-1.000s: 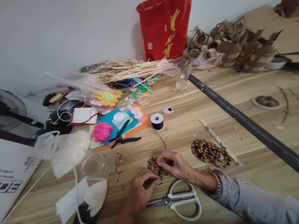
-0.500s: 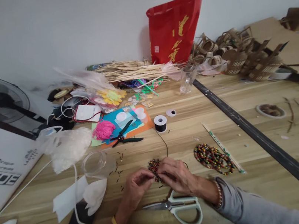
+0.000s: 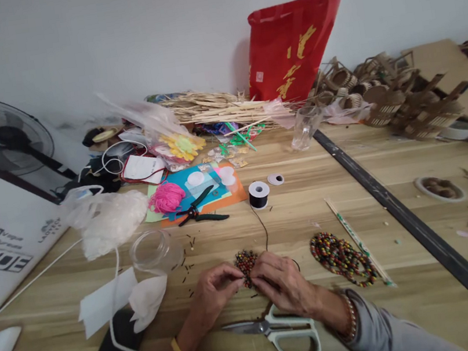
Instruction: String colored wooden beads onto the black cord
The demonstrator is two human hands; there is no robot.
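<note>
Both my hands work close together over a small pile of dark, multicoloured beads (image 3: 245,260). My left hand (image 3: 216,292) is closed in a pinch at the pile's near left side; whatever is between its fingertips is too small to make out. My right hand (image 3: 283,282) is also pinched, at the pile's right edge. A thin black cord (image 3: 263,227) runs from a spool (image 3: 259,195) to my right hand and shows again as a small loop beside it. White-handled scissors (image 3: 293,336) lie just below my hands, and a bundle of strung beads (image 3: 343,256) lies to the right.
Black-handled pliers (image 3: 197,210) and pink yarn (image 3: 167,197) lie on coloured sheets. A clear jar (image 3: 155,252) stands left, near a white cable (image 3: 112,317). A drinking glass (image 3: 305,129), thin sticks (image 3: 215,108) and a red bag (image 3: 294,49) are at the back.
The view has shifted a little, so the table's objects sit slightly further right. Both hands keep nearly the same pinched pose at the bead pile.
</note>
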